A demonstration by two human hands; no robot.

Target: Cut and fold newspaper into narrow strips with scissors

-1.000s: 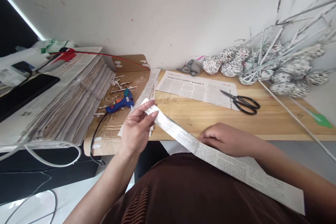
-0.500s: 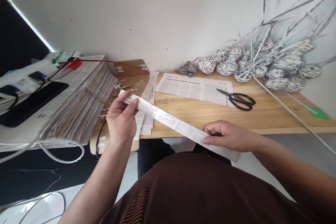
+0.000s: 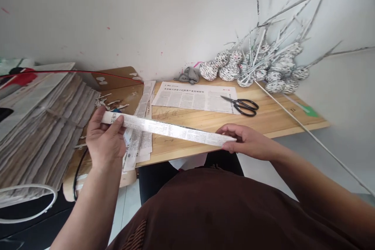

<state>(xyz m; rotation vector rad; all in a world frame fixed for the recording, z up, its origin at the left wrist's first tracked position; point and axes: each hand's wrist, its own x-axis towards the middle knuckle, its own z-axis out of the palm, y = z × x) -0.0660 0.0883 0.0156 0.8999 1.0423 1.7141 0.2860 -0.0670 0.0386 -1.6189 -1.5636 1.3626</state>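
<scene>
A long, narrow newspaper strip (image 3: 172, 130) stretches between my two hands above the front of the wooden table. My left hand (image 3: 106, 136) pinches its left end between thumb and fingers. At the strip's right end, the thumb and fingers of my right hand (image 3: 243, 141) are closed on it. Behind the strip, a wide newspaper sheet (image 3: 187, 97) lies flat, with black-handled scissors (image 3: 244, 106) partly on its right edge. More cut newspaper strips (image 3: 143, 140) lie on the table just right of my left hand.
Woven newspaper gourd shapes (image 3: 230, 71) with long stems stand at the back right, beside a grey cloth (image 3: 190, 75). A long thin rod slants down to the right. A tall newspaper stack (image 3: 49, 125) is at the left, near paper scraps (image 3: 113, 103). The wooden table (image 3: 272, 119) has a green patch.
The view has swung toward the right. My right hand has slid to the strip's right end, and the strip now lies closer to level. My left hand still pinches the other end.
</scene>
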